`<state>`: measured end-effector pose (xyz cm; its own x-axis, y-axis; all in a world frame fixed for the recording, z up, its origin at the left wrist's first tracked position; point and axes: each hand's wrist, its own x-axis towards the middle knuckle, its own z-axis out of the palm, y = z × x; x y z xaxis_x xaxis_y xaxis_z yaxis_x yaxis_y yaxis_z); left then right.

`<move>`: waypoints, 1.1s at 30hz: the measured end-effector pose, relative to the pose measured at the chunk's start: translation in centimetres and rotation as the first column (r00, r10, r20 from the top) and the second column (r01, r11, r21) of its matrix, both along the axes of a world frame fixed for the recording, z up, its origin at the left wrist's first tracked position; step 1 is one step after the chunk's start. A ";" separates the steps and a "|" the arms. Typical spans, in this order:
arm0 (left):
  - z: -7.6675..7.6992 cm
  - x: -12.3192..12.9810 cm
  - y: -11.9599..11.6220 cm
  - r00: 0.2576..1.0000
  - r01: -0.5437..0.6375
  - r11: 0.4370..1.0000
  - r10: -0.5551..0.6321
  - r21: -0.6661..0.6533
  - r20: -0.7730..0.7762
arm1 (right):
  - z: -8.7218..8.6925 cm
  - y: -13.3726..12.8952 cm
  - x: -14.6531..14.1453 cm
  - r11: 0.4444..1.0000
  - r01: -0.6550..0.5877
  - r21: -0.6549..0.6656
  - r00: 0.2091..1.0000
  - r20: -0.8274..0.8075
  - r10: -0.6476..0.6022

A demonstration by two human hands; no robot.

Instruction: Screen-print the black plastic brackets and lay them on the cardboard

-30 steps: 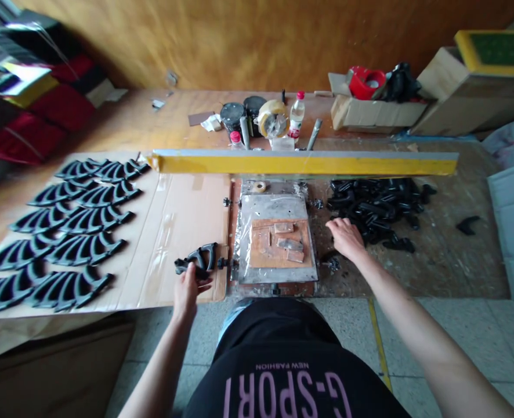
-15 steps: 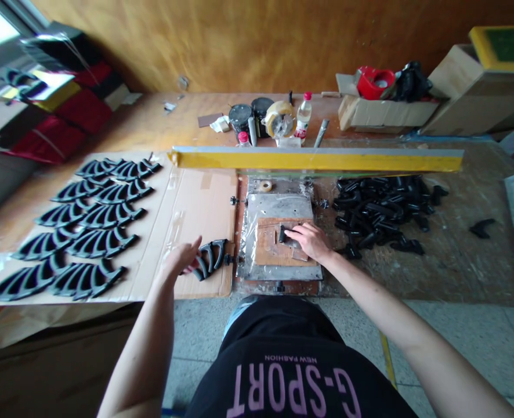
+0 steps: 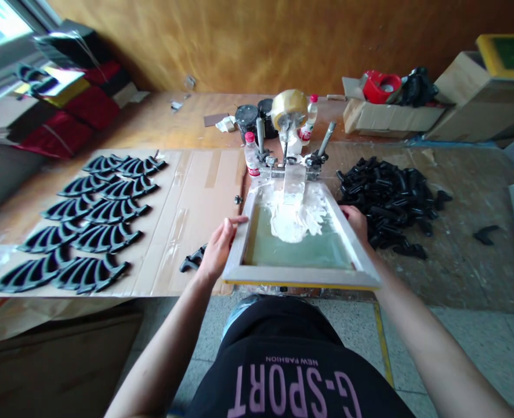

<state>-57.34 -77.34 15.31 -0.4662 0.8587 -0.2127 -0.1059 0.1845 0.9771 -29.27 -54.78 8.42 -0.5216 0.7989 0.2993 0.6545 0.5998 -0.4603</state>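
Note:
A screen frame lies lowered in front of me, with white paste on its green mesh near the far side. My left hand grips the frame's left side, one finger along the edge. On the opposite side my right hand holds the right edge, its fingers partly hidden. A flat squeegee rests at the back of the mesh, under a clamp and a tape roll. Just left of my left hand, a few black curved parts lie on the cardboard.
Rows of black curved parts cover the cardboard at left. A heap of black pieces lies at right. Bottles, dark jars and a carton stand at the back.
The raised frame has come down over the base plate, hiding it. My left hand has left the black parts and my right hand the small black piece; both now hold the frame's sides.

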 end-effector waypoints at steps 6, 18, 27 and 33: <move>-9.0 1.3 -1.5 1.000 0.023 0.982 -0.025 -0.186 -0.009 | 4.4 0.0 -7.6 0.980 -0.117 0.164 0.991 0.090 0.103; -11.1 0.9 -1.4 0.994 -0.019 0.963 -0.010 -0.267 -0.108 | 3.5 -6.4 -5.3 0.714 -0.685 -0.147 0.652 0.314 0.690; -11.3 0.9 -1.5 0.997 -0.013 0.968 -0.007 -0.251 -0.080 | 1.3 -8.7 -4.7 0.764 -0.645 -0.007 0.737 0.259 0.624; -7.8 0.8 -1.5 0.998 0.008 0.973 -0.021 -0.232 -0.053 | 4.8 -4.5 -8.7 0.919 -0.394 0.012 0.910 0.147 0.388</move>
